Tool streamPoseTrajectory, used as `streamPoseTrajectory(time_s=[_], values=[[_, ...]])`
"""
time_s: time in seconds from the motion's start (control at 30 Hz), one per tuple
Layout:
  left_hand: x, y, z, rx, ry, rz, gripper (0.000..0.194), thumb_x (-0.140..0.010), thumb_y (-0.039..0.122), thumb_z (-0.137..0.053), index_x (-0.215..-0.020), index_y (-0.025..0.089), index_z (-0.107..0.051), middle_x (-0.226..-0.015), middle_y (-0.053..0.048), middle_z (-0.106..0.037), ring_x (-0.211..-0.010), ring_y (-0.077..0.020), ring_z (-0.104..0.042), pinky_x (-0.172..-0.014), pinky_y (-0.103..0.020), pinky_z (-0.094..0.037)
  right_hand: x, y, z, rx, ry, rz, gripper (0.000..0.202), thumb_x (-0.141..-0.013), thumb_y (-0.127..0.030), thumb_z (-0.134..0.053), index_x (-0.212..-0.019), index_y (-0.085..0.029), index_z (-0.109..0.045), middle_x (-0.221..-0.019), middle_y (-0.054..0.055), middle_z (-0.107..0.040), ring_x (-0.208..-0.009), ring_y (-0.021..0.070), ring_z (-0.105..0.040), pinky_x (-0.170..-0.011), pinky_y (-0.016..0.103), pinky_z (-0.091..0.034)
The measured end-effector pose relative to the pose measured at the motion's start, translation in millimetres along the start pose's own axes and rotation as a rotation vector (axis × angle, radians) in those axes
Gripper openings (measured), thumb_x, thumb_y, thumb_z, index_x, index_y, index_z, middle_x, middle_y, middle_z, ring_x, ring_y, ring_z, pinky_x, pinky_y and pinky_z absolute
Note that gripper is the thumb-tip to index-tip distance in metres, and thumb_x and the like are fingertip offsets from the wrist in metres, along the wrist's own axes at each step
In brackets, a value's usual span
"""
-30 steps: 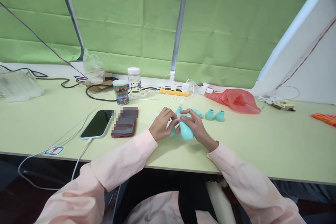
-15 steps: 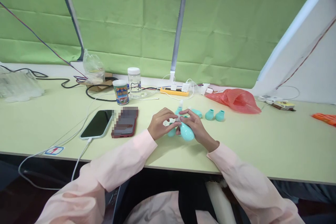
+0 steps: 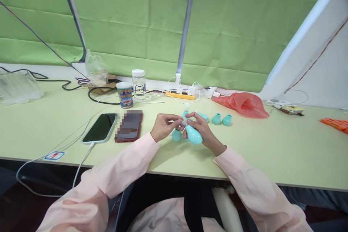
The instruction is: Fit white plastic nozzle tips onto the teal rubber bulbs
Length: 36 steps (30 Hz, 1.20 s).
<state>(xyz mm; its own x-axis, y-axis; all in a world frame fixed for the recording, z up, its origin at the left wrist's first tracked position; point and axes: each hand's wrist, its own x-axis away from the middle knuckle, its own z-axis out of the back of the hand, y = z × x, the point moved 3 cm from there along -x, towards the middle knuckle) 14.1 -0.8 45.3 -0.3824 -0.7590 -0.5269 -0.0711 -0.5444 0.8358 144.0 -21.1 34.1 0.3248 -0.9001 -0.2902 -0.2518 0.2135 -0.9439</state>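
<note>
My right hand (image 3: 200,129) is closed around a teal squeeze bulb (image 3: 194,135), tilted with its round end toward me. At the bulb's neck sits a small clear nozzle (image 3: 184,122), pinched between the fingers of my left hand (image 3: 164,127). Whether the nozzle is fully seated in the neck is hidden by the fingers. Just behind my hands stands another teal bulb with a clear tip (image 3: 187,108). A loose bulb (image 3: 176,135) rests under my left fingers, and another teal bulb (image 3: 203,116) lies on its side beyond my right hand.
Two open-necked teal bulbs (image 3: 216,119) stand to the right, before a red plastic bag (image 3: 241,104). On the left lie two phones (image 3: 100,128), one with a charging cable. A patterned cup (image 3: 125,95), a clear jar (image 3: 139,85) and a yellow power strip (image 3: 180,95) line the back.
My left hand has shifted slightly left and its fingers have closed more tightly at the nozzle. The held bulb has turned a little, its round end moving right.
</note>
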Motion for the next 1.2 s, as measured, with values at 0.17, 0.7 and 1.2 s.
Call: streamPoseTrajectory(time_s=[0.17,0.7,1.2], values=[[-3.5,-1.5,0.7,0.265,-0.069,0.179,0.025,-0.061,0.028,-0.063,-0.073,0.006,-0.062,-0.058,-0.004,-0.06,-0.055,-0.0102,-0.054,-0.057,-0.023,-0.046,0.0,-1.4,-1.5,-0.022,0.001,0.01,0.021,-0.073,-0.029,-0.051,-0.087,-0.021,-0.037,-0.059,-0.002,-0.058,-0.044,0.0151,-0.057,-0.044,0.028,-0.045],[-16.9,-25.6,25.7,-1.053,-0.141,-0.132,0.019,-0.069,0.012,-0.047,-0.076,0.014,-0.065,-0.076,-0.009,-0.063,-0.078,-0.0186,-0.054,-0.071,-0.031,-0.043,5.0,-9.5,4.6,0.103,0.173,0.132,0.025,-0.071,-0.031,-0.053,-0.088,-0.021,-0.038,-0.067,0.0,-0.059,-0.044,0.0114,-0.054,-0.046,0.027,-0.044],[-11.8,27.9,51.0,-0.382,-0.211,0.069,0.026,-0.071,0.031,-0.047,-0.073,0.01,-0.063,-0.064,-0.006,-0.063,-0.048,-0.0083,-0.05,-0.047,-0.019,-0.041,6.5,-7.2,4.2,0.187,0.142,0.142,0.027,-0.07,-0.032,-0.054,-0.088,-0.019,-0.04,-0.066,0.001,-0.061,-0.043,0.0109,-0.053,-0.045,0.027,-0.043]])
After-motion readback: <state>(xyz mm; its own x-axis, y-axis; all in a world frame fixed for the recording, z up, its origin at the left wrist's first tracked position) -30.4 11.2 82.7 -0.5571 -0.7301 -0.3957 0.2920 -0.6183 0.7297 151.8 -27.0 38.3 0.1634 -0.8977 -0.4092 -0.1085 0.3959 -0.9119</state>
